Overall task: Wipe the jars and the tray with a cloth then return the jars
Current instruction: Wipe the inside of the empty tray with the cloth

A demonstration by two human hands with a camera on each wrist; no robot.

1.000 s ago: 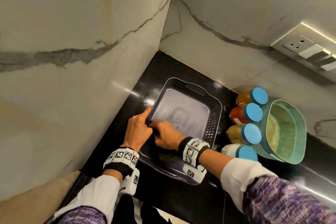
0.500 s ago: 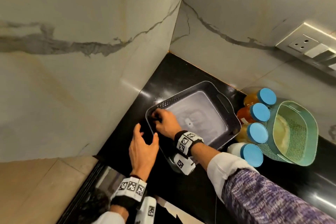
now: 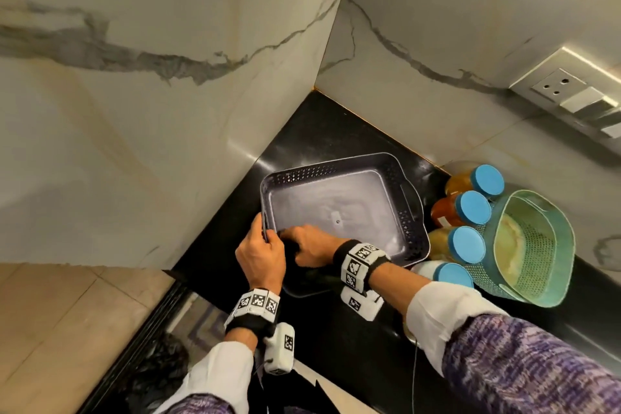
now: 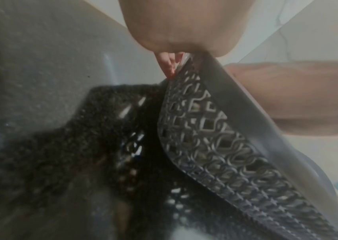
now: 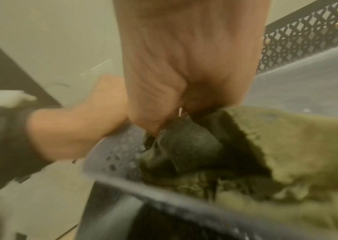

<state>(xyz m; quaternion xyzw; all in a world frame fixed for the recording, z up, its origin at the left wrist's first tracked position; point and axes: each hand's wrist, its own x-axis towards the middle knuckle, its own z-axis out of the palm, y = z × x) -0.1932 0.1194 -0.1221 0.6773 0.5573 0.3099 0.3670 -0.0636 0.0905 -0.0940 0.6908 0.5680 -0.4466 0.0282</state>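
The grey perforated tray (image 3: 353, 198) lies on the black counter in the corner, with no jars in it. My left hand (image 3: 263, 233) grips the tray's near-left rim, and in the left wrist view its fingertips (image 4: 168, 65) pinch the lattice wall (image 4: 215, 138). My right hand (image 3: 297, 244) is inside that same corner. It holds a dark olive cloth (image 5: 184, 142) bunched against the tray wall (image 5: 120, 151). Several blue-lidded jars (image 3: 473, 208) stand in a row on the counter just right of the tray.
A teal perforated basket (image 3: 537, 245) sits right of the jars. Marble walls close the corner behind and to the left of the tray. A socket panel (image 3: 554, 84) is on the right wall. The counter's left edge (image 3: 174, 279) drops to a tiled floor.
My left hand, held open off the tray half a second ago, now grips the near-left rim. The tray has turned on the counter. My right hand stays in the corner with the cloth.
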